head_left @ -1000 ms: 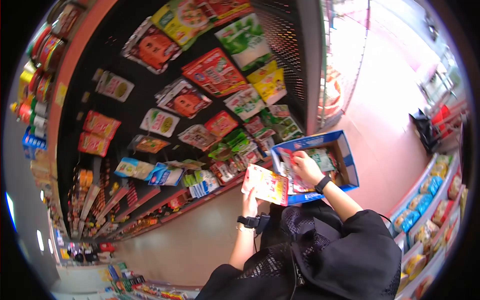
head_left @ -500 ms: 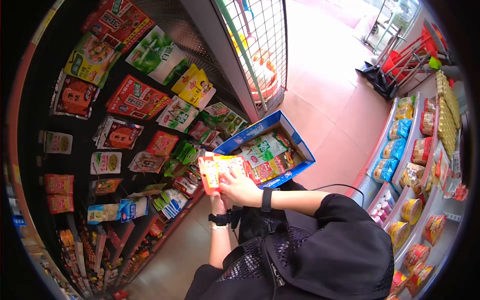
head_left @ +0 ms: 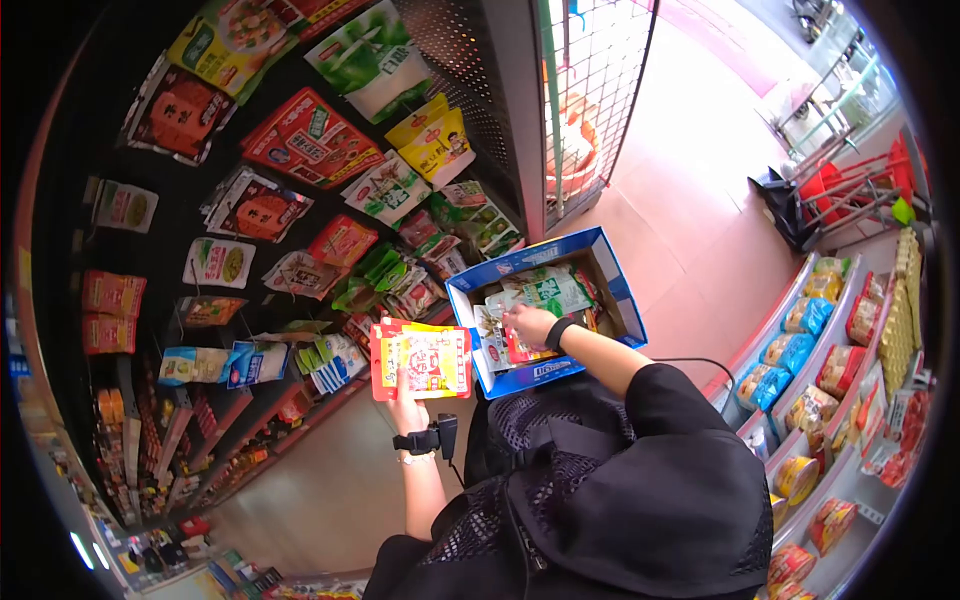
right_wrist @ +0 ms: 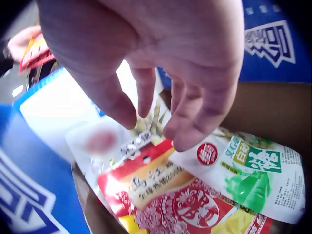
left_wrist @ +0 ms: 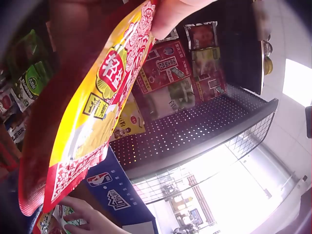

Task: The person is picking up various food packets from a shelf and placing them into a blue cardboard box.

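Observation:
My left hand (head_left: 408,408) holds red-and-yellow pickled-vegetable packets (head_left: 440,362) by their lower edge, beside the open blue box (head_left: 625,300). One packet (left_wrist: 105,92) fills much of the left wrist view, with the thumb on its top edge there. Inside the box, my right hand (head_left: 530,326) hovers low over the contents with its fingers loosely bent and spread from the thumb. Under these fingertips (right_wrist: 178,141) lie a red pickled-vegetable packet (right_wrist: 180,200) and a white-and-green sugar packet (right_wrist: 263,183), which overlaps it. Nothing shows between thumb and fingers.
A black pegboard rack hung with food packets, among them a red bag (head_left: 312,140), stands left. Wire mesh (head_left: 600,100) borders the rack's end. Shelves of noodles and blue packs (head_left: 765,385) run along the right. A dustpan (head_left: 785,210) and red stools stand on the floor behind.
My right hand reached from the box to the packets in my left hand, then returned to the box without a packet. The left hand still holds its packets. The head view shifted sideways.

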{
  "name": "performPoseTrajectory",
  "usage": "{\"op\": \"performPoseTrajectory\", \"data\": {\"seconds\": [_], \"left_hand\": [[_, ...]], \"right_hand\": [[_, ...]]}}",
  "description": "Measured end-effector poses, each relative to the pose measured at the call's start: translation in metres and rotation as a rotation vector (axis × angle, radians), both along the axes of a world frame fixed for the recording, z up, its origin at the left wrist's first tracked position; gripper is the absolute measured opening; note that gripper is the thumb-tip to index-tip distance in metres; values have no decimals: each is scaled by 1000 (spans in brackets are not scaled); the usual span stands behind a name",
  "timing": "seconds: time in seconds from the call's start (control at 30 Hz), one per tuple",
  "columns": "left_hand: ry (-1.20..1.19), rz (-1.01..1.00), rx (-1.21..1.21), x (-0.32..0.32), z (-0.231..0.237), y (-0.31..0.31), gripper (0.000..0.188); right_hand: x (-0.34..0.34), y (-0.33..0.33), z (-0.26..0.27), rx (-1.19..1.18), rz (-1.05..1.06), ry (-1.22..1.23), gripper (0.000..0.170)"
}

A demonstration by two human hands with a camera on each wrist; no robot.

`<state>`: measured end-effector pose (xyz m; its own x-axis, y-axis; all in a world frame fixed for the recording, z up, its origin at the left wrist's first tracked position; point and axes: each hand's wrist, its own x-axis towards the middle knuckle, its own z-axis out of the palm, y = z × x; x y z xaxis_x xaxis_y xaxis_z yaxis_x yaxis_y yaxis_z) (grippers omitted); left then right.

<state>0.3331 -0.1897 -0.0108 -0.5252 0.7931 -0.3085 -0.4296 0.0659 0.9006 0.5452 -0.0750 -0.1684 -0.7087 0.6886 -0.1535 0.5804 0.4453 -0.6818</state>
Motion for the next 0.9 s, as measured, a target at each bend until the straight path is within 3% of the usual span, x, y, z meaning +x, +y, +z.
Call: {"op": "performPoseTrajectory", "data": {"seconds": [0.07, 0.17, 0.3, 0.47, 0.53, 0.6, 0.67, 0.73, 0.8, 0.9], "left_hand": [[22, 33, -33, 0, 1, -7, 34], [-10, 65, -32, -4, 2, -14, 33], [-43, 71, -21, -11, 1, -21, 34], [-61, 15, -5, -19, -8, -23, 33], [-61, 5, 4, -20, -10, -19, 32], [65, -20, 7, -25, -13, -16, 31], [44, -28, 18, -21, -8, -9, 32], [83, -120, 31, -19, -6, -3, 33], [78, -140, 48, -15, -4, 3, 32], [118, -225, 36, -5, -2, 12, 29]], "right_hand": [[-8, -12, 6, 125, 168, -208, 22], [-16, -22, -2, 206, 178, -313, 20], [-21, -17, -1, 420, 160, -229, 15], [-4, -7, 41, 470, 254, -151, 15], [2, -2, 52, 594, 242, 2, 15], [3, 0, 60, 645, 205, 103, 12], [10, 0, 92, 412, 102, 127, 10], [13, -1, 104, 441, 22, 172, 7], [15, 0, 118, 463, -216, 387, 5], [26, 0, 151, 490, -242, 386, 7]]}}
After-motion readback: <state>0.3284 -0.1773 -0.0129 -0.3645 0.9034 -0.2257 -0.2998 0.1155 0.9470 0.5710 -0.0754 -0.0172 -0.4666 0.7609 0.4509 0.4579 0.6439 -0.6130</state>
